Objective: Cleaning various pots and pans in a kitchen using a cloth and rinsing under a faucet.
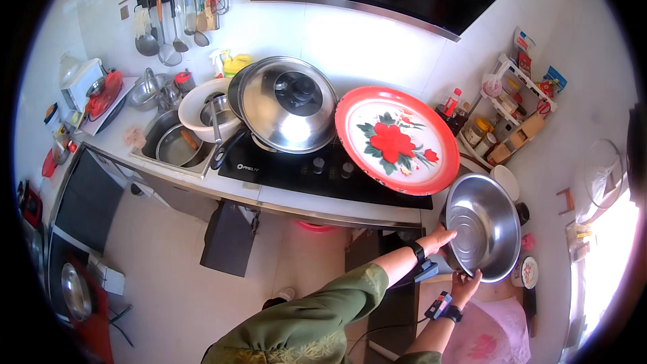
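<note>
A stainless steel basin (480, 227) is tilted so that its inside faces me, over the right end of the counter. My left hand (438, 240) grips its left rim, thumb on the inside. Its lower rim is held by my right hand (466, 287). No contents show inside the basin. Left of it, a red-rimmed enamel tray (349, 111) with a painted flower rests over the right part of the black gas stove (283, 174). On the stove's left side stands a wok with a domed steel lid (263, 116).
A white bowl (194, 124) sits by the sink (151, 146). A spice rack (510, 78) with jars stands at the right wall. Below my right hand lies a pink cloth (490, 333). One cabinet door (230, 240) hangs out under the counter. The range hood (364, 0) juts overhead.
</note>
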The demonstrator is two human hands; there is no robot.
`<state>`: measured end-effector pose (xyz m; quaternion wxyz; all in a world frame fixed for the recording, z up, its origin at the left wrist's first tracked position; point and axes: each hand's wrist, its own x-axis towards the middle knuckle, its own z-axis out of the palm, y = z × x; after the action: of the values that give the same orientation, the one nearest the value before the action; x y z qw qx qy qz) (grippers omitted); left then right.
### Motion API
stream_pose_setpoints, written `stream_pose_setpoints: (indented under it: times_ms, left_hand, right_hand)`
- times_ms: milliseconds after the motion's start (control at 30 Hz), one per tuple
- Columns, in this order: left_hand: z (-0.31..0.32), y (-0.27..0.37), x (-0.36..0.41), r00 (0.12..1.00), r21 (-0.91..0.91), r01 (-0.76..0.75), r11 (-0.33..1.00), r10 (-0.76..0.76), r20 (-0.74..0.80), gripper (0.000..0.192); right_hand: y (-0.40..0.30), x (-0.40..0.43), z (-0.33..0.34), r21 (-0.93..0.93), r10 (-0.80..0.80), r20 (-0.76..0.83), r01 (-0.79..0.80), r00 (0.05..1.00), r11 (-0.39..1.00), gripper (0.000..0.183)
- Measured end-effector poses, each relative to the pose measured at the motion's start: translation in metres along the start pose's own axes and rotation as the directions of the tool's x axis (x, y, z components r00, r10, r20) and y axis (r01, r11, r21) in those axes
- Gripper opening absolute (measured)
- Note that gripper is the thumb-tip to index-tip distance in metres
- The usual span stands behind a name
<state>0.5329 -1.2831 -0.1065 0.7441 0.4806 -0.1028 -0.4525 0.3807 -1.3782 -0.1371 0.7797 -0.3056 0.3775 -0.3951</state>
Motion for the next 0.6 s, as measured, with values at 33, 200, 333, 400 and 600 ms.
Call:
stream_pose_setpoints:
  times_ms: [33, 200, 333, 400, 600]
  left_hand:
    - [0.002, -0.001, -0.003, 0.998, 0.009, -0.005, 1.0, 0.005, -0.066, 0.049]
    - [-0.005, -0.024, -0.015, 0.994, -0.057, -0.104, 0.993, 0.105, 0.015, 0.028]
    - [-0.028, -0.044, -0.057, 0.963, -0.108, -0.258, 0.96, 0.264, 0.051, 0.035]
    - [-0.033, -0.044, -0.094, 0.961, -0.066, -0.261, 0.963, 0.266, 0.071, 0.042]
    - [-0.084, -0.041, -0.164, 0.96, -0.163, 0.254, 0.953, -0.228, 0.166, 0.029]
  right_hand:
    - [0.003, 0.001, -0.006, 0.003, 0.0, -0.011, 0.0, 1.0, 1.0, 0.037]
    - [0.014, -0.009, -0.018, 0.041, -0.045, 0.048, 0.043, 0.998, 0.998, 0.024]
    - [0.02, -0.062, -0.023, 0.045, -0.113, -0.013, 0.113, 0.994, 0.993, 0.027]
    - [0.02, -0.096, -0.037, -0.003, -0.167, -0.026, 0.167, 0.986, 0.986, 0.033]
    - [0.016, -0.183, -0.051, -0.122, -0.26, -0.051, 0.253, 0.964, 0.96, 0.034]
